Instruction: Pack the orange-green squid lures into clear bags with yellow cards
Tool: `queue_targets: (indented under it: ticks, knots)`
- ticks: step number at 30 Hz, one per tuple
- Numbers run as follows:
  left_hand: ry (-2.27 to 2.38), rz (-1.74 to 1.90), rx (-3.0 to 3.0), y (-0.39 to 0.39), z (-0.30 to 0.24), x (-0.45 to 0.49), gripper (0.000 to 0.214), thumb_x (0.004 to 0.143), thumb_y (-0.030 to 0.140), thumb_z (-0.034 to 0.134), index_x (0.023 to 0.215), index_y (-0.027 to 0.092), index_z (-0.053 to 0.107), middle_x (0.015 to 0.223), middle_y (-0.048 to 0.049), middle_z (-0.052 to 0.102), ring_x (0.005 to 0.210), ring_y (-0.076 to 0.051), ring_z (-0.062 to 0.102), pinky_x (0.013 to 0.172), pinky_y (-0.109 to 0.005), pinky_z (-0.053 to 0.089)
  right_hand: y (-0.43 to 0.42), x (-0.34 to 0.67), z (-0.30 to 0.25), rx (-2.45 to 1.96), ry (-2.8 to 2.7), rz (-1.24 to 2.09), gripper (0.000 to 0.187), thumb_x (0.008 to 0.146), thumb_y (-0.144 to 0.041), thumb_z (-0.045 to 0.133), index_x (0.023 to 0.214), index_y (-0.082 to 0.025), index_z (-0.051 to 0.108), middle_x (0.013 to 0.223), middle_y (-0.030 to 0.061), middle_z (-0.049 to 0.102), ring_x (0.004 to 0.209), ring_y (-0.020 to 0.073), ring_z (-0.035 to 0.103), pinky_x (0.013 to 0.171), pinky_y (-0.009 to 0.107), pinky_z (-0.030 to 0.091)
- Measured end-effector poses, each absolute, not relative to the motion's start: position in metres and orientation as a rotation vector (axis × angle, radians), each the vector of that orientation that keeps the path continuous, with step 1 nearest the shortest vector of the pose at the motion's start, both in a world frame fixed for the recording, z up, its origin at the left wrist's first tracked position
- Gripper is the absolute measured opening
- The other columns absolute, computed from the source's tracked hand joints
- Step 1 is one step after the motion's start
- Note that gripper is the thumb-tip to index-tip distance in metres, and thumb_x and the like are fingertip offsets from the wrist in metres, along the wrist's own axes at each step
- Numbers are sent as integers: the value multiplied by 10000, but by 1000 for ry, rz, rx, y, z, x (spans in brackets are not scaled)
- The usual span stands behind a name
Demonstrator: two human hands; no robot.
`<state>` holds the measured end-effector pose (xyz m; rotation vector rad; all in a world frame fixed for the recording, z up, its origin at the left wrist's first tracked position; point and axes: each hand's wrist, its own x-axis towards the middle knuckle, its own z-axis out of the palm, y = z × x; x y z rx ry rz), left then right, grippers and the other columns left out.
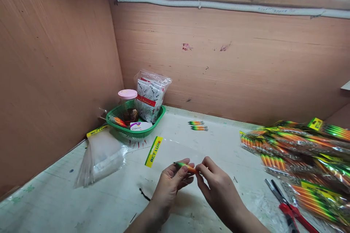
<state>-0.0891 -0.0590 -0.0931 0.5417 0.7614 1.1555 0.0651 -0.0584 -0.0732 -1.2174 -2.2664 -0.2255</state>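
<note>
At about nine o'clock from the hands lies a stack of clear bags (101, 156) with a yellow header, flat on the table (82, 200). Just beyond it, at ten o'clock, sits a green basket (160, 113). In it stand a jar (127, 103) with a pink lid and a clear pouch (150, 94) of white packets, upright against the far rim; a striped lure lies along the near left rim, and a small white label card rests at the front. A single clear bag with a yellow "BCT LURE" header (153, 151) lies flat just above the hands, at eleven o'clock.

The left hand (171, 185) is palm-in, fingers curled, thumb and forefinger pinched on a green-and-orange lure (183, 166) held level just over the table. The right hand (216, 185) meets it from three o'clock, fingertips closed on the lure's orange end, so the two hands nearly touch.

At twelve o'clock, well apart, three loose lures (198, 125) lie side by side. At two to three o'clock a heap of filled packs (298, 149) spreads out, with red-handled scissors (287, 207) at four o'clock.
</note>
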Motion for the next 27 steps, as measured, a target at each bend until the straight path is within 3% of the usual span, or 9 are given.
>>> queue_targets:
  ticks: [5,10,15,20,23,27]
  knots:
    - [700,1162,489,-60,-93,-87,386,710,325,733,1025,114,658,961,-107,708,873,-189,658,810,-287,511,-58,53,-64,-1046,-2244,33,177,885,-150,427,979,-186,573,837,60,544,713,149,574,608,255,503]
    - [637,1125,382,-59,-88,-91,384,807,389,616,1062,102,621,969,-136,701,885,-218,665,794,-323,522,-57,65,-52,-843,-2313,446,395,885,-114,430,1256,-245,470,1024,80,555,909,150,587,761,271,534]
    - [616,1060,381,-59,-88,-90,453,856,445,516,1101,74,605,951,-155,702,791,-208,676,786,-356,529,-53,75,-58,-786,-2295,237,441,898,-83,442,1282,-297,472,993,58,622,860,144,599,701,264,539]
    - [506,1093,374,-62,-91,-85,398,868,408,514,1042,72,637,1013,-142,691,911,-192,655,891,-321,489,-55,65,-65,-790,-2220,57,379,858,-81,524,1208,-224,523,934,53,692,717,153,564,596,276,521]
    - [450,1100,313,-62,-92,-85,395,878,397,502,1084,80,613,1019,-146,688,910,-179,652,884,-316,489,-61,60,-65,-754,-2230,35,296,860,-75,510,1109,-223,570,985,54,693,771,161,573,631,287,525]
    - [497,1087,201,-60,-90,-88,385,874,380,517,1121,93,588,995,-150,694,839,-182,675,811,-314,517,-68,67,-60,-730,-2304,-100,344,859,-77,504,1166,-229,538,1089,90,645,858,189,569,701,338,521]
